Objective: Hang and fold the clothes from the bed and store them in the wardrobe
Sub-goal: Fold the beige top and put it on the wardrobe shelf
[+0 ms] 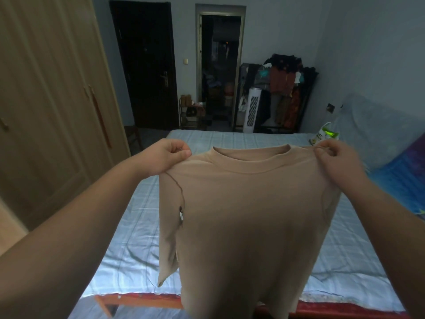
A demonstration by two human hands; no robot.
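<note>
A beige long-sleeved top (248, 215) hangs in the air over the bed (138, 226), its round collar at the top. My left hand (169, 157) pinches its left shoulder and my right hand (338, 157) pinches its right shoulder. The body of the top drops straight down past the bottom of the view, and one sleeve dangles along the left side. The wooden wardrobe (50, 93) stands at the left with its doors closed.
The bed has a pale blue checked sheet and a red edge near me. A blue patterned blanket (402, 180) and a small bag (324, 134) lie at its right. Beyond stand a loaded clothes rack (285, 88), a white tower fan (251, 109), a dark door and an open doorway.
</note>
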